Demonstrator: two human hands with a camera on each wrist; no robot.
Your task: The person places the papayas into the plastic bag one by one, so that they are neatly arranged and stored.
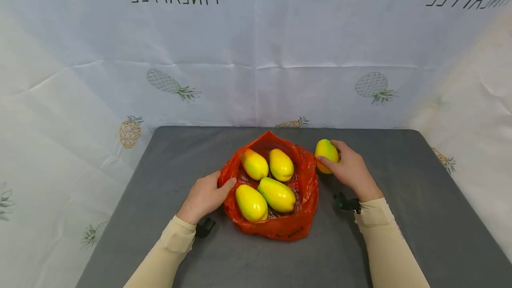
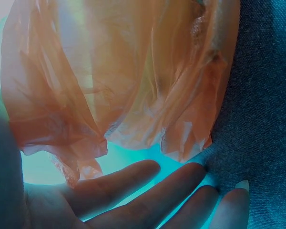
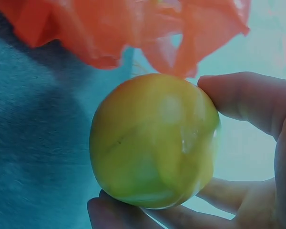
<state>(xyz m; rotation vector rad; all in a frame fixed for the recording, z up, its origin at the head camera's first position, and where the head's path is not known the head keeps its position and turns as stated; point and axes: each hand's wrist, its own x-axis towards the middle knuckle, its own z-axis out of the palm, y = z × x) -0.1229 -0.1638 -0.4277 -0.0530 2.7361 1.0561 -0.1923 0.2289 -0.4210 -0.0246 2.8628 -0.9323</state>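
Observation:
A red plastic bag (image 1: 310, 190) lies with its mouth spread wide on the table, several yellow-green mangoes (image 1: 278, 195) inside it. At the bag's left rim, my left hand (image 1: 206, 194) rests with the thumb at the edge. The left wrist view shows its fingers (image 2: 148, 200) loosely extended beside the hanging bag film (image 2: 114, 71), with a gap between most of them and the film. Just right of the bag, my right hand (image 1: 354, 170) grips another mango (image 1: 326, 154) between thumb and fingers. That mango (image 3: 152, 143) shows yellow with an orange tint in the right wrist view, close to the red film.
A dark grey cloth covers the table (image 1: 192, 146). Behind it hangs a white curtain (image 1: 256, 92) printed with pineapples, which also runs along both sides. Each wrist carries a dark strapped camera (image 1: 346, 202). Dark writing marks the bag's front.

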